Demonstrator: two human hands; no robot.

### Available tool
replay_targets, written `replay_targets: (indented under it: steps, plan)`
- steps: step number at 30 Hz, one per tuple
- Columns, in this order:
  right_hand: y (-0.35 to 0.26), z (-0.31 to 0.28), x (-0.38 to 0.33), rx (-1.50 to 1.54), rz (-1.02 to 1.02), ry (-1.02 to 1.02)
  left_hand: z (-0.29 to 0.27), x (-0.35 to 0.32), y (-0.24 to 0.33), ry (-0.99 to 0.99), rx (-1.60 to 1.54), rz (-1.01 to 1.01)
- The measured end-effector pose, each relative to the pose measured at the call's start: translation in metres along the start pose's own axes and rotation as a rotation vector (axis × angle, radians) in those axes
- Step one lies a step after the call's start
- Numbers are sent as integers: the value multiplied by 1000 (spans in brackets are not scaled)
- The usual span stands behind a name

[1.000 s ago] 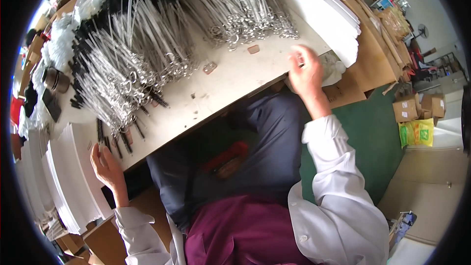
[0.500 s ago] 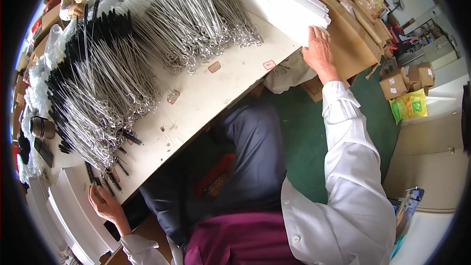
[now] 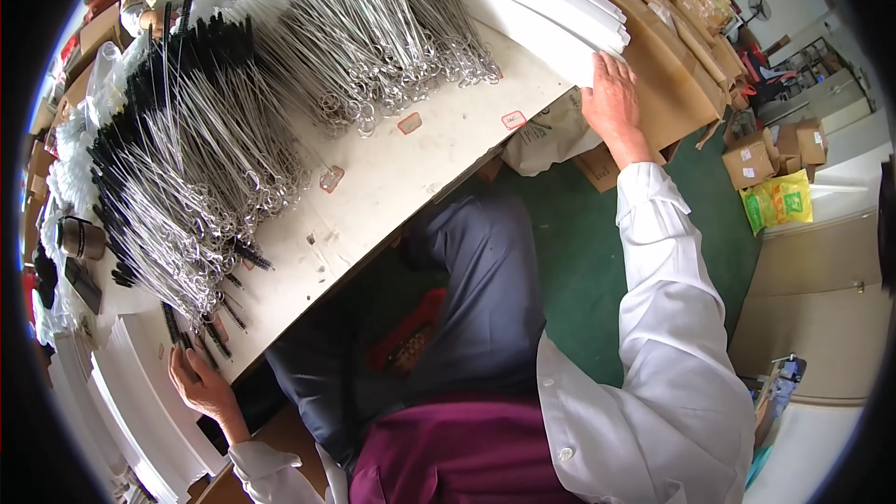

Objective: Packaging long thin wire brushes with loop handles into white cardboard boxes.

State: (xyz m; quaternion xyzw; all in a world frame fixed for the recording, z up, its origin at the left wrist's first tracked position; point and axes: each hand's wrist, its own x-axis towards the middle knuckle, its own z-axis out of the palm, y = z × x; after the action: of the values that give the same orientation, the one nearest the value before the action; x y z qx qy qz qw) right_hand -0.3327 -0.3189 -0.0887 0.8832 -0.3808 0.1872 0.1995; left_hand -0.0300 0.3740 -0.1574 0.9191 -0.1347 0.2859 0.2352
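Long wire brushes with ring ends lie in heaps along the table [image 3: 373,194]: black-bristled brushes [image 3: 173,65] at the left, white-bristled brushes [image 3: 313,23] farther back. My right hand [image 3: 613,105] is at the near end of a stack of white sheets [image 3: 546,0], fingers stretched out and fingertips by the stack's edge. At the table's near left corner, my left hand [image 3: 203,386] has its fingers apart, beside several short black brushes [image 3: 217,341]. I see nothing held in either hand.
Folded white sheets [image 3: 140,401] stand left of the table. A big cardboard box [image 3: 663,65] adjoins its right end, with a pale bag [image 3: 551,140] below. A dark cup [image 3: 82,240] stands at the far left. Another person's hand [image 3: 149,23] is at the back left.
The view has shifted slightly. My right hand has drawn back a little toward me along the sheets' edge; my left hand stays nearly where it was.
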Motion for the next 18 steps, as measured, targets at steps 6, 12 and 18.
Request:
replay_targets:
  steps: [6, 12, 18]
  plan:
    - [-2, -7, 0, 28, 20, -43, 2, -2, -3, 11, -18, 10]
    - [-5, -19, -1, 117, 118, -60, 2, -2, 0, 14, -46, 9]
    - [-2, -19, 7, 255, 139, -77, 2, -1, 1, -2, -66, 0]
